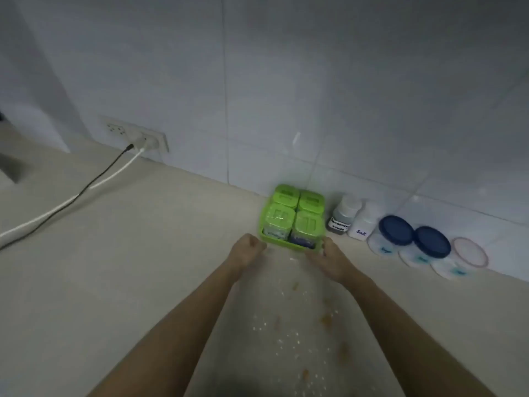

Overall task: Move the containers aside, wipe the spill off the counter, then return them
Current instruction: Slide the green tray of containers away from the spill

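Note:
A green tray holding several green-lidded jars stands against the tiled wall. My left hand is at the tray's front left corner and my right hand at its front right corner, fingers curled at the rim. The image is blurred, so how firmly each hand grips is unclear. Right of the tray stand two white-capped bottles, two blue-lidded jars and a clear-lidded jar. A spill of white grains and orange specks lies on the counter between my forearms.
A wall socket at the left has a black cable and a white cable running across the beige counter. A grey object sits at the far left edge.

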Available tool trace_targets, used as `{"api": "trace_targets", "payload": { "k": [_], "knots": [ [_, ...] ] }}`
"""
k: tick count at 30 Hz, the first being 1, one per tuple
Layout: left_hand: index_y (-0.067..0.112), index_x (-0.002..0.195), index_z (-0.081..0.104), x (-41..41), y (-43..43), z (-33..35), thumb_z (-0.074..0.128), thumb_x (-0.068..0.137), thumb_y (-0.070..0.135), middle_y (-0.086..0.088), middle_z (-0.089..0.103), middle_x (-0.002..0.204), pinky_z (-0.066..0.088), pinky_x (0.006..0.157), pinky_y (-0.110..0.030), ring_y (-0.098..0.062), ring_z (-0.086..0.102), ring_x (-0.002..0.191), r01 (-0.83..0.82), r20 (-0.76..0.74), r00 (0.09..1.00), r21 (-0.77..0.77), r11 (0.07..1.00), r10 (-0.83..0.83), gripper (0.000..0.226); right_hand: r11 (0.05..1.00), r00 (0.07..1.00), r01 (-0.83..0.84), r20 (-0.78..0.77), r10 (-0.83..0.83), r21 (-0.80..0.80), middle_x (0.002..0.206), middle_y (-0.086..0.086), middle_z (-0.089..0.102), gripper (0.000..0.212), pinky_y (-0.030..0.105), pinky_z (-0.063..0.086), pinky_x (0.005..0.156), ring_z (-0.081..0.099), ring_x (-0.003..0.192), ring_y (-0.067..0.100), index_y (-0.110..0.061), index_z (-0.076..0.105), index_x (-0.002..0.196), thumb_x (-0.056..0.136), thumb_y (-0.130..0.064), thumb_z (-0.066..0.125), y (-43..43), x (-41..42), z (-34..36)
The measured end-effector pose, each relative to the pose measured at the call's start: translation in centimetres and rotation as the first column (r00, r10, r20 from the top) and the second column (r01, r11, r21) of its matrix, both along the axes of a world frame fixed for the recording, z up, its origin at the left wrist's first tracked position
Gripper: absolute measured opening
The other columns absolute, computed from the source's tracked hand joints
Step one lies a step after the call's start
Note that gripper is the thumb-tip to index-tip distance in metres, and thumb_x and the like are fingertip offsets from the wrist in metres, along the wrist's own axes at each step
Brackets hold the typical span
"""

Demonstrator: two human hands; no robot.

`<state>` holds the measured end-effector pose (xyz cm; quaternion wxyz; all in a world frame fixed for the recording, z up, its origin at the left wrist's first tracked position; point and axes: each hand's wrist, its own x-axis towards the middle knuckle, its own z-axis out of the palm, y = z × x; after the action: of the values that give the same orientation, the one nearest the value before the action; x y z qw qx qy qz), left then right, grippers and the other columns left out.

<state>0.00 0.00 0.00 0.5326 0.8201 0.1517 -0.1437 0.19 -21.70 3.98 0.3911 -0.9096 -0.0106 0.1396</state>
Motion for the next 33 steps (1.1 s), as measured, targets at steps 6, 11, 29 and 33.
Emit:
{"api": "trace_targets", "payload": {
  "k": [6,11,29,33],
  "knots": [
    [0.005,0.131,0.041,5.2,-1.2,-0.2,0.064,0.085,0.035,-0.018,0.053,0.127,0.044,0.101,-0.039,-0.030,0.053,0.117,-0.260,-0.075,0.965,-0.227,0.938,0.250,0.060,0.985,0.982,0.073,-0.185,-0.044,0.157,0.137,-0.006,0.045,0.051,0.035,0.037,0.105,0.045,0.124,0.016,-0.020,0.029,0.141,0.096,-0.034,0.049,-0.3,2.6,-0.7],
    [0.003,0.126,0.044,7.1,-2.3,0.3,0.068,0.084,0.028,-0.017,0.055,0.122,0.048,0.095,-0.037,-0.030,0.056,0.113,-0.225,-0.052,0.974,-0.194,0.955,0.219,0.055,0.828,0.884,0.439,-0.331,-0.329,0.349,0.110,0.002,0.060,0.020,0.024,0.046,0.071,0.057,0.081,0.010,-0.015,0.055,0.110,0.097,-0.028,0.048,0.4,4.8,-1.3],
    [0.001,0.127,0.045,-1.5,10.6,1.7,0.072,0.082,0.021,-0.013,0.061,0.097,0.053,0.082,-0.033,-0.025,0.062,0.091,-0.281,-0.062,0.959,-0.337,0.898,0.277,0.057,0.819,0.897,0.415,-0.329,-0.295,0.397,0.094,0.013,0.071,0.039,0.028,0.051,0.068,0.066,0.079,0.022,-0.001,0.069,0.099,0.079,-0.035,0.073,10.6,1.3,-2.4],
    [0.002,0.129,0.043,-6.2,15.1,1.5,0.072,0.083,0.023,-0.007,0.061,0.091,0.053,0.081,-0.031,-0.024,0.062,0.088,-0.396,-0.087,0.917,-0.310,0.864,0.389,0.058,0.883,0.936,0.277,-0.315,-0.158,0.380,0.089,0.009,0.071,0.036,0.026,0.049,0.062,0.064,0.074,0.017,-0.005,0.069,0.098,0.079,-0.035,0.073,15.9,-0.2,-2.3]
  ]
}}
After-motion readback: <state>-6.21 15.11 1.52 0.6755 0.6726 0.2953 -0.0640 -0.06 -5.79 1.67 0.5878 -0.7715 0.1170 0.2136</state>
